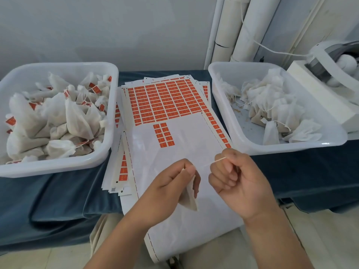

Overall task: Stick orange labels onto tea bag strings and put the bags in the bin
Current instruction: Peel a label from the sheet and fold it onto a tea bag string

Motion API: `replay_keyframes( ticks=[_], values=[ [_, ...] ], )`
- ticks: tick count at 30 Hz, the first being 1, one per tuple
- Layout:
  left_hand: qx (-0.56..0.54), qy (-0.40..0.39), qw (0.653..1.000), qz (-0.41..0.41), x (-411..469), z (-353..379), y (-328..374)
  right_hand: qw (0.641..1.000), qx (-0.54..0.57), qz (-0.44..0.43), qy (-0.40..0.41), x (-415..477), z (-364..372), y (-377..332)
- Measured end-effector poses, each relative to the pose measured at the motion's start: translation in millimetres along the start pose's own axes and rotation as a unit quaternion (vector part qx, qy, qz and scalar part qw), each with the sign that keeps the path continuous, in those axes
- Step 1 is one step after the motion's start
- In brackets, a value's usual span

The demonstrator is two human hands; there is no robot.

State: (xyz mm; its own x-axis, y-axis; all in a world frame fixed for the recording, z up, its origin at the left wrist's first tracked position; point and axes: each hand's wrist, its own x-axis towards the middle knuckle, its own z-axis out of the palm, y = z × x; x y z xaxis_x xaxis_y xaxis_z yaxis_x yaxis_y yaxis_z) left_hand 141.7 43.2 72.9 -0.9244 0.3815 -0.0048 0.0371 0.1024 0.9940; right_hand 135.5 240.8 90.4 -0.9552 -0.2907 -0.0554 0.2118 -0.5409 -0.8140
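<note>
blue cloth point(58, 200) on table | white pipes point(254, 26) behind | white machine point(320, 94) right

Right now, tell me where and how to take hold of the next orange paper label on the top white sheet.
Probably the lowest orange label of the short two-column block: lift its near corner with a fingertip, coming from your side. The white backing sheet below it is already bare, so nothing crowds that edge, and it lies flat.
</note>
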Motion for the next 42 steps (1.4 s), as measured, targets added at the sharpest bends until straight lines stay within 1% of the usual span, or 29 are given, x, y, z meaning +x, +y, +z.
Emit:
replay_keyframes(
  ticks=[1, 3, 4, 5, 8, 10, 11, 12, 13, 14, 15, 16, 17, 18, 19, 21, 23, 24, 27, 29, 31, 33, 35, 37, 40, 42],
  values=[
    [-0.001, 0.007, 1.0, 0.01, 1, 2, 1, 1.0, -0.016, -0.009, -0.008, 0, 3, 1],
    [0.004, 0.032, 0.999, 0.038, 4, 4, 3, 0.996, -0.087, -0.027, -0.008, 1, 10, 1],
    [0.003, 0.037, 0.998, 0.05, 5, 5, 2, 0.995, -0.094, -0.03, -0.008, 1, 13, 0],
    [-0.004, 0.035, 0.998, 0.055, 6, 5, 1, 0.997, -0.067, -0.03, -0.013, 2, 14, -1],
    [-0.023, 0.02, 0.999, 0.043, 7, 5, -2, 0.995, 0.091, -0.025, -0.025, 3, 15, 6],
    [0.012, 0.024, 0.999, 0.041, 11, 4, -6, 0.992, 0.12, -0.046, -0.016, 4, 15, 11],
    [0.042, 0.039, 0.997, 0.041, 14, 2, -10, 0.991, 0.117, -0.061, -0.006, 5, 14, 12],
    [0.082, 0.071, 0.994, 0.032, 19, -2, -16, 0.991, 0.107, -0.075, 0.009, 7, 13, 12],
    [0.144, 0.122, 0.982, 0.005, 24, -9, -25, 0.993, 0.083, -0.084, 0.028, 8, 12, 10],
    [0.23, 0.178, 0.956, -0.03, 29, -18, -34, 0.994, 0.038, -0.088, 0.056, 10, 10, 7],
    [0.328, 0.221, 0.916, -0.071, 33, -28, -43, 0.992, -0.029, -0.087, 0.089, 11, 9, 4],
    [0.405, 0.244, 0.875, -0.101, 36, -37, -53, 0.983, -0.113, -0.083, 0.122, 13, 7, 3],
    [0.454, 0.255, 0.847, -0.111, 38, -44, -61, 0.965, -0.202, -0.076, 0.15, 14, 5, 4],
    [0.481, 0.263, 0.831, -0.098, 40, -50, -67, 0.94, -0.285, -0.067, 0.177, 17, 5, 6],
    [0.495, 0.271, 0.822, -0.073, 41, -53, -72, 0.915, -0.349, -0.059, 0.192, 21, 5, 11],
    [0.511, 0.295, 0.807, -0.037, 43, -54, -78, 0.89, -0.411, -0.043, 0.196, 32, 5, 22],
    [0.52, 0.304, 0.798, -0.03, 42, -52, -80, 0.875, -0.447, -0.031, 0.182, 46, 7, 35],
    [0.527, 0.305, 0.793, -0.027, 41, -51, -81, 0.863, -0.476, -0.026, 0.169, 54, 8, 42],
    [0.541, 0.311, 0.781, -0.03, 41, -49, -80, 0.806, -0.575, -0.007, 0.143, 76, 10, 65],
    [0.532, 0.31, 0.787, -0.029, 41, -47, -78, 0.756, -0.638, -0.019, 0.145, 86, 11, 76],
    [0.498, 0.31, 0.81, -0.008, 37, -44, -76, 0.713, -0.688, -0.043, 0.129, 90, 12, 84],
    [0.48, 0.316, 0.819, -0.001, 35, -42, -76, 0.679, -0.722, -0.062, 0.116, 91, 12, 89],
    [0.465, 0.318, 0.826, -0.017, 33, -40, -77, 0.661, -0.739, -0.068, 0.114, 92, 9, 92],
    [0.426, 0.328, 0.843, -0.025, 34, -37, -79, 0.667, -0.733, -0.068, 0.117, 93, 7, 93],
    [0.326, 0.351, 0.878, -0.009, 35, -35, -76, 0.712, -0.685, -0.074, 0.136, 93, 7, 89],
    [0.285, 0.354, 0.891, 0.004, 35, -35, -76, 0.737, -0.655, -0.088, 0.141, 93, 7, 86]
  ],
)
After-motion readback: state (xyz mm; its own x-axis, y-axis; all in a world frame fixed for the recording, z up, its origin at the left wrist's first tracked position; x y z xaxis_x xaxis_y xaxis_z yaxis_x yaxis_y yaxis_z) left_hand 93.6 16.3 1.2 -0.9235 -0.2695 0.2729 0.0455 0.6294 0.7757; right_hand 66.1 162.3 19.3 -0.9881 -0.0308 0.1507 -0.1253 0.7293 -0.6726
